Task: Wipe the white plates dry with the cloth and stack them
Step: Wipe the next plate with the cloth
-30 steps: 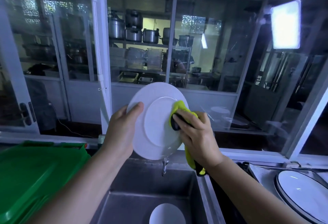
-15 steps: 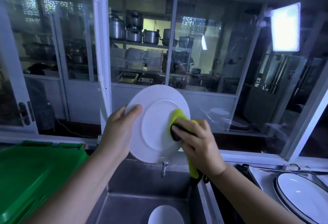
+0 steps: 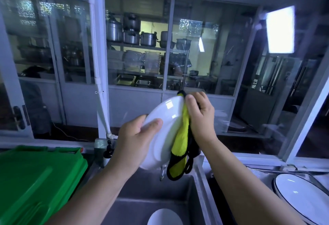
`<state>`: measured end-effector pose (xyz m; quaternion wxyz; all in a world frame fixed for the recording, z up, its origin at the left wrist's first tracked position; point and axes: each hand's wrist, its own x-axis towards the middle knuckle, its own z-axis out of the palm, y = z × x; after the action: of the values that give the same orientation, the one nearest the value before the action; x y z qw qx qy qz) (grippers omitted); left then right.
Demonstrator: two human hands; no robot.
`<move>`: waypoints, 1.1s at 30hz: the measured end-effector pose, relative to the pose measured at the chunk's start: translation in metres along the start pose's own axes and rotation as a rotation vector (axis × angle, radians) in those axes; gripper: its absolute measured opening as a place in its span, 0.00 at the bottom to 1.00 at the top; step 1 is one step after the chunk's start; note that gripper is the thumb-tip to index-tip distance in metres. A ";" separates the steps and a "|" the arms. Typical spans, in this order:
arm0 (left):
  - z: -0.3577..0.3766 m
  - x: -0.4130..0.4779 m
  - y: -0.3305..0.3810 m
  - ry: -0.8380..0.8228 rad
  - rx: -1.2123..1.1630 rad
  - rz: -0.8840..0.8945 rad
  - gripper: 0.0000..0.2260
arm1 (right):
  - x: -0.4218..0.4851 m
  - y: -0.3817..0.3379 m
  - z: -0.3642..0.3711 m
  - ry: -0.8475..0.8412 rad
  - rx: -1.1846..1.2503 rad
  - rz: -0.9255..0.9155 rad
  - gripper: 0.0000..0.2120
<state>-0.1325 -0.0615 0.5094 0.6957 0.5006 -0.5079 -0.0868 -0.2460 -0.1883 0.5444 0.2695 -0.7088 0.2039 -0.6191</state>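
I hold a white plate tilted on edge above the sink, its underside toward me. My left hand grips its lower left rim. My right hand pinches a yellow cloth with black trim against the plate's upper right edge, and the cloth hangs down along the right rim. Another white plate lies in the sink basin below. At the lower right, white plates with a dark rim line sit stacked on the counter.
A steel sink lies below my hands, with a tap at its back wall. A green plastic lid or crate fills the lower left. Glass panels and a white frame stand close behind the sink.
The plate has turned from facing me flat to tilted on edge. My right hand moved from the plate's centre up to its top right rim, and the cloth now hangs loose.
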 end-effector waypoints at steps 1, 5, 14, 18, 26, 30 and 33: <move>-0.001 0.001 0.002 0.007 -0.006 0.026 0.19 | -0.001 0.004 0.000 0.054 0.090 0.112 0.13; 0.004 0.005 0.003 0.042 -0.132 0.066 0.16 | -0.012 0.017 0.002 0.208 0.429 0.468 0.15; -0.003 0.010 -0.010 -0.214 -0.237 -0.148 0.14 | -0.012 0.028 -0.020 0.409 0.461 0.699 0.14; -0.009 0.035 0.001 -0.321 -0.048 -0.188 0.23 | -0.013 0.024 -0.020 0.278 0.276 0.466 0.19; 0.006 0.028 0.008 -0.324 0.163 -0.061 0.21 | -0.009 -0.002 -0.014 -0.040 -0.236 -0.235 0.09; 0.008 0.024 0.013 -0.287 0.198 -0.003 0.19 | -0.003 -0.005 -0.010 -0.079 -0.224 -0.347 0.09; 0.003 0.023 0.017 -0.173 0.198 0.068 0.21 | 0.003 -0.001 -0.011 0.077 0.050 -0.098 0.08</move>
<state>-0.1309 -0.0698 0.5373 0.5989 0.5400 -0.5888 -0.0556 -0.2563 -0.1906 0.5485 0.2486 -0.6866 0.1638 -0.6633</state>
